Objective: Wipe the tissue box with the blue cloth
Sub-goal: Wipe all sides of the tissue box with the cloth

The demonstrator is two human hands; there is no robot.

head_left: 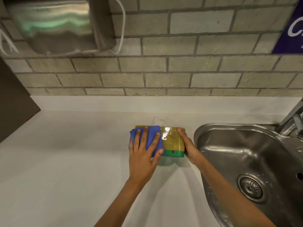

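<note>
A yellow-and-green tissue box [172,141] with a glossy plastic wrap stands on the white counter [65,153], a white tissue [158,120] poking out behind its top. The blue cloth [151,138] lies flat over the box's left half. My left hand [144,154] presses on the cloth with fingers spread. My right hand [188,148] grips the box's right side, thumb at the upper right corner. Small reddish spots show on the box's front face.
A steel sink [246,161] with a drain lies right of the box, its tap [293,118] at the far right. A metal dispenser [54,25] with a white cable hangs on the tiled wall. A purple sign [291,30] is at the upper right.
</note>
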